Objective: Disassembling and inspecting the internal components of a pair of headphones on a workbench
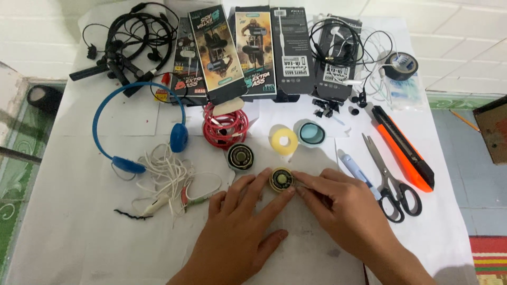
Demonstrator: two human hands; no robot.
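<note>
**Both hands on a small round speaker driver at table centre**

The left hand (237, 232) lies palm down on the white table cover (79, 221), its index and middle fingertips pressed against the left rim of a small round speaker driver (281, 179). The right hand (343, 206) comes in from the other side, thumb and forefinger pinched narrow at the driver's right edge; whether they grip a thin tool or wire there cannot be told. The driver lies flat on the cover, between the two hands, yellowish face up.

Just above and left of it lies a second driver (241, 157), dark-rimmed, clear of both hands. Above and right are a yellow foam ear pad (283, 140) and, touching it, a blue ear cup shell (310, 132). A coil of red cable (225, 125) lies behind the second driver.

To the left: a blue headband headphone (138, 126) with one cup attached, and a tangle of white earphone cable (169, 179) near the left hand.

To the right: a blue-handled pen-like tool (355, 171) just beside the right hand, black-handled scissors (393, 184), and an orange and black utility knife (404, 150).

Along the far edge: black neckband earphones (132, 39), a row of dark earphone packaging boxes (253, 50), loose black and white earphones (343, 47), and a roll of black tape (401, 64).
</note>
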